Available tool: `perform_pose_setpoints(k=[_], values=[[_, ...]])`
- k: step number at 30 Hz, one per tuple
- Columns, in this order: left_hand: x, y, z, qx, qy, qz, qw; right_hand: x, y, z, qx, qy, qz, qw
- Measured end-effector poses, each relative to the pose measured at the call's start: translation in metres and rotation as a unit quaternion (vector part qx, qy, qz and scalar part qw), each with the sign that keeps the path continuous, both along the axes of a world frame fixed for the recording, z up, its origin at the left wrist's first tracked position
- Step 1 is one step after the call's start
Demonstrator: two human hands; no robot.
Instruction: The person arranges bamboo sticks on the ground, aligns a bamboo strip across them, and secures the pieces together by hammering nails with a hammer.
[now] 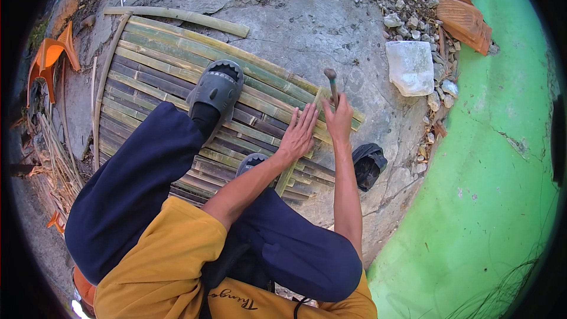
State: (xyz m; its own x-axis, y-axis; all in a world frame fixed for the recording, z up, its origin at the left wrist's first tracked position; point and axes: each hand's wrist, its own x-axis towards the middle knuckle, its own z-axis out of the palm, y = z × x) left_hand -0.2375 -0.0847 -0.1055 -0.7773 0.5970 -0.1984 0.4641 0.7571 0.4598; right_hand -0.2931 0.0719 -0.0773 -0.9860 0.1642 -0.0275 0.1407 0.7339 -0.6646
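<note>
Beneath me lies a panel of split bamboo slats (159,53), laid side by side in green, tan and dark tones. A bamboo cross strip (286,178) runs over the slats near their right ends. My left hand (298,134) rests flat on the slats beside this strip, fingers stretched out. Just to its right, my right hand (338,121) is closed around the handle of a hammer (331,77), whose head points away from me. Whether a nail is under either hand cannot be seen.
My sandalled foot (217,91) stands on the panel. A loose bamboo strip (183,16) lies at the far edge. Right of the panel are a black plastic bag (369,165), a white block (410,68), rubble and a green wall (490,159). An orange plastic piece (50,56) lies far left.
</note>
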Motion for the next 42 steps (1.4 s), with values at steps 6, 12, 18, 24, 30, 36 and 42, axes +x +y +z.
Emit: perform_pose_setpoints(k=[6, 12, 18, 24, 30, 36, 42], values=[[0.004, -0.004, -0.007, 0.007, 0.013, -0.012, 1.000, 0.071, 0.006, 0.011, 0.005, -0.044, -0.070, 0.997], [0.005, -0.004, -0.006, 0.032, 0.031, -0.006, 0.999, 0.078, 0.001, 0.009, 0.018, -0.029, -0.072, 0.997], [0.001, -0.006, -0.010, 0.004, 0.043, -0.007, 0.999, 0.075, -0.002, 0.002, 0.030, -0.038, -0.071, 0.996], [0.003, 0.004, -0.002, 0.020, 0.025, -0.012, 0.999, 0.061, 0.015, -0.002, 0.103, -0.151, 0.016, 0.983], [0.004, 0.002, -0.003, 0.008, 0.042, -0.016, 0.999, 0.077, 0.013, 0.013, 0.017, 0.035, -0.008, 0.999], [0.015, -0.017, -0.018, 0.039, -0.006, -0.004, 0.999, 0.079, -0.006, 0.019, -0.018, -0.024, -0.078, 0.997], [0.006, 0.003, -0.010, 0.034, 0.035, -0.004, 0.999, 0.069, 0.008, 0.005, 0.092, -0.176, -0.007, 0.980]])
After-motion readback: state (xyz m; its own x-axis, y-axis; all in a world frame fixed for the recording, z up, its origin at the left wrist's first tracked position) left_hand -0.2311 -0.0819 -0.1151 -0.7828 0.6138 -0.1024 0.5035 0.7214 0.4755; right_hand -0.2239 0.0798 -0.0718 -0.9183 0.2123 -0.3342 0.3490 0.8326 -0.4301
